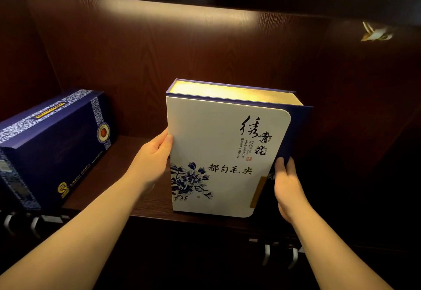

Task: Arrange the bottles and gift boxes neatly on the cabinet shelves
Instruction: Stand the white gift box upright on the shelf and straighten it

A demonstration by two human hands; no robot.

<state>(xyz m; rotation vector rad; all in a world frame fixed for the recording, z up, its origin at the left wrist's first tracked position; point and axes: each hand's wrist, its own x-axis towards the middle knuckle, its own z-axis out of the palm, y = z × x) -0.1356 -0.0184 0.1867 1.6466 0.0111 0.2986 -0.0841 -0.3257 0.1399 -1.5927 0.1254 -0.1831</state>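
Observation:
A large white gift box (218,134) with blue flowers, black calligraphy and a dark blue spine stands upright on the dark wooden cabinet shelf (145,201), near its front edge. My left hand (155,155) presses its left edge, thumb on the front face. My right hand (287,182) grips its lower right side at the blue spine. A dark blue gift box (57,144) with white patterned bands and a round red-and-gold emblem stands at the left of the same shelf, apart from the white box.
The shelf's wooden back panel (205,46) is lit from above. Metal handles (280,256) show on the cabinet doors below, more handles (22,222) at lower left. A small pale reflection (376,32) glints at upper right. The shelf's right part is dark.

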